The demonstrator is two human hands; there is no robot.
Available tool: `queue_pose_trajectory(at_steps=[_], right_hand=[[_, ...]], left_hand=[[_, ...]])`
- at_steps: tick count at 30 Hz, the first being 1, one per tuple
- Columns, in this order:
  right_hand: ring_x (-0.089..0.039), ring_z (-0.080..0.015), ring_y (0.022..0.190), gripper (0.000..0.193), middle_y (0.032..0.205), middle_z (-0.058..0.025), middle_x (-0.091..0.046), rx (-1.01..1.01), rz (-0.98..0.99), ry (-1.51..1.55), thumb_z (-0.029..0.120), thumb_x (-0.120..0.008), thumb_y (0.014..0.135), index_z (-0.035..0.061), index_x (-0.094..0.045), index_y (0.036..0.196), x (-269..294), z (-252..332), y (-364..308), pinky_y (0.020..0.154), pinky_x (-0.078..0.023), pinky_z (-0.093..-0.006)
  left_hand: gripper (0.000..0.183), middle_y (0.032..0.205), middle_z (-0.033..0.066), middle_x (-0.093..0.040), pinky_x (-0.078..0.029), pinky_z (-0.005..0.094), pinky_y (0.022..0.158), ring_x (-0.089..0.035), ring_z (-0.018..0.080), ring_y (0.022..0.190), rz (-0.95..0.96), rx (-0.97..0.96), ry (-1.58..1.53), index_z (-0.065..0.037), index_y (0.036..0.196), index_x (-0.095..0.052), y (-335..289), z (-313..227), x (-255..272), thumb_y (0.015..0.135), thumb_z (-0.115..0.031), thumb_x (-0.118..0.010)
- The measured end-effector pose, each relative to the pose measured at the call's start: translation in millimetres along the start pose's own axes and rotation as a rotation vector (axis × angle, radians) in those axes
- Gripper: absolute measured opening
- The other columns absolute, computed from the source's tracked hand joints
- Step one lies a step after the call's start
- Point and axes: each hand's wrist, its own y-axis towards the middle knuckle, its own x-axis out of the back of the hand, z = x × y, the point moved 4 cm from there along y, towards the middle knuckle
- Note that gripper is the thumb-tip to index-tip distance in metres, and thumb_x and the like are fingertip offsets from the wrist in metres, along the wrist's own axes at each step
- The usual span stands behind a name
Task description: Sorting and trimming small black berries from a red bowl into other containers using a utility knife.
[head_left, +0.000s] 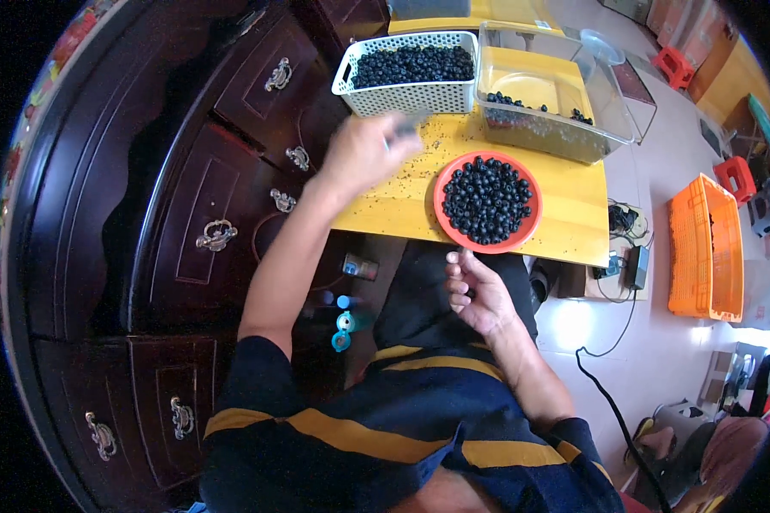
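A round red plate (532, 224) full of small dark berries (488, 198), which look like blueberries, sits near the front edge of the yellow table. My right hand (483, 297) is just below the plate's near rim, palm up, with its fingers curled in. A small dark spot shows among these fingers, too small to name. My left hand (364, 156) is over the table's left side, in front of a white perforated basket (411, 101) of the same berries. Motion blurs its fingers, and a greyish smear by their tips cannot be made out.
A clear plastic bin (547, 137) with some berries stands back right on the yellow table (573, 205), where small crumbs are scattered. Dark wooden drawers (192, 222) line the left. An orange crate (706, 256) and a black cable (612, 402) are on the floor at right.
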Motion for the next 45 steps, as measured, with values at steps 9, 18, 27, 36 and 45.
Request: queue_pose_trajectory(at_steps=[9,18,27,36,45], right_hand=[[-0.068,-0.0233,0.102,0.046,0.118,-0.0108,-0.07,0.1,0.001,0.105,0.045,-0.052,0.105,0.0042,-0.063,0.125,-6.1,8.1,-3.0,0.09,-0.057,-0.036],[-0.057,-0.0368,0.125,0.06,0.133,-0.0228,-0.062,0.156,0.094,0.07,0.049,-0.044,0.107,-0.0033,-0.056,0.133,-1.7,3.9,4.9,0.112,-0.044,-0.0481],[-0.059,-0.0362,0.123,0.058,0.133,-0.0219,-0.062,0.182,0.127,0.072,0.049,-0.046,0.106,-0.0028,-0.058,0.13,-6.4,5.0,-1.1,0.111,-0.045,-0.0475],[-0.068,-0.0151,0.097,0.021,0.109,-0.0026,-0.07,0.108,0.03,-0.148,0.03,-0.058,0.104,0.0143,-0.063,0.117,2.9,0.2,-8.1,0.082,-0.056,-0.0317],[-0.067,-0.0094,0.082,0.017,0.097,0.0002,-0.07,0.166,0.024,-0.28,0.025,-0.058,0.104,0.0108,-0.063,0.114,-3.0,8.8,-8.6,0.07,-0.055,-0.0251]], left_hand=[[0.043,0.084,0.0136,-0.074,-0.058,0.0394,0.069,-0.074,0.0271,0.074,0.033,-0.09,-0.217,-0.009,0.126,-0.066,-53.7,-33.3,-40.1,0.089,-0.028,-0.076],[0.04,0.08,0.0098,-0.072,-0.058,0.0476,0.067,-0.071,0.0327,0.072,0.196,-0.168,-0.248,-0.015,0.12,-0.069,-144.0,-65.1,-124.3,0.085,-0.033,-0.075],[0.032,0.075,0.0118,-0.07,-0.055,0.046,0.062,-0.071,0.0321,0.07,0.157,-0.201,-0.233,-0.011,0.113,-0.069,-145.0,-61.5,-130.7,0.086,-0.027,-0.076],[0.029,0.071,0.0073,-0.069,-0.053,0.0398,0.058,-0.07,0.0274,0.064,-0.044,-0.127,-0.281,-0.005,0.107,-0.066,-128.2,-55.7,-93.2,0.086,-0.021,-0.078],[0.032,0.072,0.0077,-0.071,-0.054,0.0392,0.06,-0.071,0.0274,0.065,0.036,-0.114,-0.369,-0.004,0.111,-0.068,-126.5,-54.8,-96.8,0.086,-0.021,-0.077]])
